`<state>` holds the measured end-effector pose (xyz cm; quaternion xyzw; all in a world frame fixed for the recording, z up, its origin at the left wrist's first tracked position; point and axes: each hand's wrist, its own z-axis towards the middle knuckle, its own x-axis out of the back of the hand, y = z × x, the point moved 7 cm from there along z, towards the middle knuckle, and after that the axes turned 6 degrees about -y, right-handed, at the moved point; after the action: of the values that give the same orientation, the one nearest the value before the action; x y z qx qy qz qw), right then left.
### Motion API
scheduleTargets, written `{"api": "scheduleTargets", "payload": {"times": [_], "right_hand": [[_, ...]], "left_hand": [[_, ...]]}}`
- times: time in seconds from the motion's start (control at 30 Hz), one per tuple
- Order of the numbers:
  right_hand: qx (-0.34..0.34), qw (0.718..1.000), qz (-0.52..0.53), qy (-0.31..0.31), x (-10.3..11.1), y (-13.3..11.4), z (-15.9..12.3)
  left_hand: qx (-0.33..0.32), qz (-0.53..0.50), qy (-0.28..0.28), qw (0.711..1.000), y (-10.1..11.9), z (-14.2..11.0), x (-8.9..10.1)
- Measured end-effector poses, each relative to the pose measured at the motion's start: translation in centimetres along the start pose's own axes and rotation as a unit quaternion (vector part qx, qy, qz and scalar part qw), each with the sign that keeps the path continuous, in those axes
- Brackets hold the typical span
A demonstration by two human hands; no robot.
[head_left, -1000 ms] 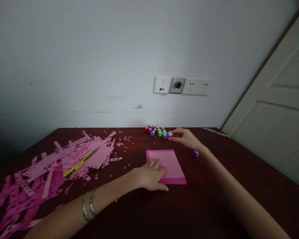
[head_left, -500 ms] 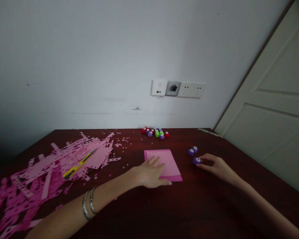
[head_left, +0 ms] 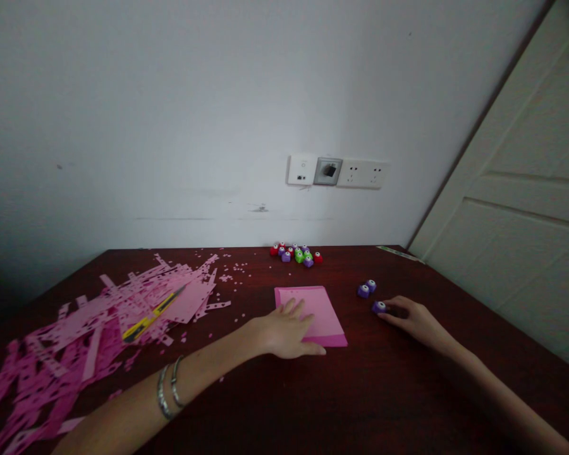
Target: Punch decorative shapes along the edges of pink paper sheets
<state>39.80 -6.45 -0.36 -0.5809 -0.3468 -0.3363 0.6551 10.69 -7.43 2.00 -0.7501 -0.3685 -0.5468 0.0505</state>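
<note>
My left hand (head_left: pixel 287 330) lies flat, fingers spread, on a small stack of pink paper (head_left: pixel 313 306) in the middle of the dark red table (head_left: pixel 341 404). My right hand (head_left: pixel 415 319) rests on the table to the right, its fingertips pinched on a small purple punch (head_left: pixel 378 307). Two more purple punches (head_left: pixel 367 288) sit just beyond it. A cluster of red, green and purple punches (head_left: pixel 298 253) stands by the wall.
A heap of punched pink paper strips (head_left: pixel 90 335) covers the table's left side, with a yellow utility knife (head_left: pixel 152 313) lying on it. Pink confetti (head_left: pixel 232 272) is scattered nearby. A wall socket panel (head_left: pixel 337 172) and a door (head_left: pixel 516 208) are behind.
My right hand took a purple punch from the far cluster and brought it back to the right of the paper, beside two others. My left hand stayed on the paper.
</note>
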Motion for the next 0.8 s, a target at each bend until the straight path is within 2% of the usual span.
{"api": "scheduleTargets", "payload": {"times": [0.1, 0.2, 0.3, 0.4, 0.5, 0.57, 0.7, 0.8], "right_hand": [[-0.018, 0.999, -0.007, 0.031, 1.3, -0.5, 0.0], [-0.009, 0.997, -0.008, 0.073, 3.4, -2.3, 0.5], [0.053, 0.996, 0.008, 0.070, 4.3, -5.8, 1.9], [0.103, 0.994, 0.003, 0.042, 3.3, -9.5, 4.3], [0.125, 0.992, -0.007, 0.022, 1.0, -11.9, 7.6], [0.106, 0.994, -0.020, 0.018, -0.7, -12.2, 10.1], [0.030, 0.999, -0.018, 0.021, -3.8, -10.5, 14.4], [0.025, 0.999, -0.010, 0.026, -5.5, -9.6, 16.2]], "left_hand": [[-0.008, 0.032, 0.062, 0.998, 0.0, 0.0, 1.2], [0.008, 0.042, 0.183, 0.982, -1.1, -0.4, 4.1], [0.044, -0.006, 0.313, 0.949, -4.4, -0.8, 7.2], [0.092, -0.061, 0.378, 0.919, -8.6, 0.0, 8.8], [0.093, -0.113, 0.363, 0.920, -11.7, 2.8, 8.7], [0.074, -0.129, 0.358, 0.922, -12.7, 5.1, 8.5], [0.054, -0.159, 0.361, 0.917, -13.4, 9.0, 8.2], [0.037, -0.156, 0.360, 0.919, -13.3, 11.1, 8.3]]}}
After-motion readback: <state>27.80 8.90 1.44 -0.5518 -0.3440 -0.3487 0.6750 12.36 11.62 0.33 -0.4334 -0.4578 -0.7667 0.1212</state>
